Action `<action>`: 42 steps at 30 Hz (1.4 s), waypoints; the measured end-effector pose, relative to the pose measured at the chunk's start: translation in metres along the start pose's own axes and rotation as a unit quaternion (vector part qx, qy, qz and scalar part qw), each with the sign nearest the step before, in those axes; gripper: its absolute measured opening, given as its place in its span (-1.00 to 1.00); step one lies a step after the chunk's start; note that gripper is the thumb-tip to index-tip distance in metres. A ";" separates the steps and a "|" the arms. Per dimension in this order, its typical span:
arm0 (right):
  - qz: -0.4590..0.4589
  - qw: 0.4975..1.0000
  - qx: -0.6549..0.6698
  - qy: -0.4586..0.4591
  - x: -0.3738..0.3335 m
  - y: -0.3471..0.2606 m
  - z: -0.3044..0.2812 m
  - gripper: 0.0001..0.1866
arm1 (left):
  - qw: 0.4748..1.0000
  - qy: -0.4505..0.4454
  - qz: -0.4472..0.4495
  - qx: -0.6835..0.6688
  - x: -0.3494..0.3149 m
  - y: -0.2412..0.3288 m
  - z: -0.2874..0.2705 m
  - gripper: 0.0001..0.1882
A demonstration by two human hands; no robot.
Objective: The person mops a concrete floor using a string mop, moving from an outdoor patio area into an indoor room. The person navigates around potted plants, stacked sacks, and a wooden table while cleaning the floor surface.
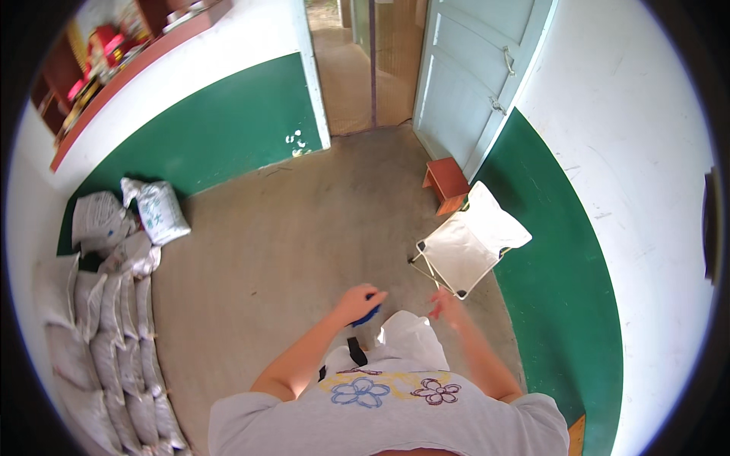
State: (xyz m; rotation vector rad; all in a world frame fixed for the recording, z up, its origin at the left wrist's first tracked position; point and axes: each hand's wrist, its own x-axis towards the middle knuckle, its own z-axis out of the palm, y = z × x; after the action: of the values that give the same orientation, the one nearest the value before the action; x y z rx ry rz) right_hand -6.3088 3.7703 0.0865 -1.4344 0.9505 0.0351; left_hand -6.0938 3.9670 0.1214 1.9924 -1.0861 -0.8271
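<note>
My left hand [356, 303] is closed around a small dark blue thing [366, 315]. Most of it is hidden by the fingers, so its kind does not show. In front of my right hip is my right hand [447, 307], its fingers blurred, with nothing plainly seen in it. Just beyond the right hand stands a folding chair [464, 247] with a cream fabric seat and back, thin legs and black corner pieces. A black strap [356, 351] lies against my light-coloured trousers.
A small reddish-brown stool [447, 182] stands behind the chair, beside an open pale blue door [479, 68]. Stacked sacks [114, 334] line the left wall, with fuller bags [160, 213] above. A red-brown shelf [129, 83] holds assorted things. Concrete floor [251, 251] lies between.
</note>
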 end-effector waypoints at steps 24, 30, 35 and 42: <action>-0.187 0.975 -0.055 -0.102 0.761 -0.559 -0.098 -0.28 | 0.983 0.129 -0.120 -0.048 0.768 -0.153 -0.332 -0.05; -0.459 0.813 -0.335 0.124 0.911 -0.704 -0.132 -0.42 | 0.988 0.098 0.096 0.075 1.044 -0.067 -0.436 -0.24; -0.523 0.819 -0.234 0.040 1.022 -0.880 -0.152 -0.40 | 0.963 0.149 0.217 -0.056 1.292 -0.041 -0.520 -0.46; -0.487 0.866 -0.076 -0.084 1.228 -1.088 -0.170 -0.34 | 0.947 0.282 0.058 -0.140 1.489 -0.068 -0.701 -0.62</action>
State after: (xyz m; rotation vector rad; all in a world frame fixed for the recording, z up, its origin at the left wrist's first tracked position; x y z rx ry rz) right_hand -5.0040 2.7844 0.2996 -1.8848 -0.0021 -0.5167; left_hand -4.8516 2.8853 0.1555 1.7437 -0.6971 -0.2896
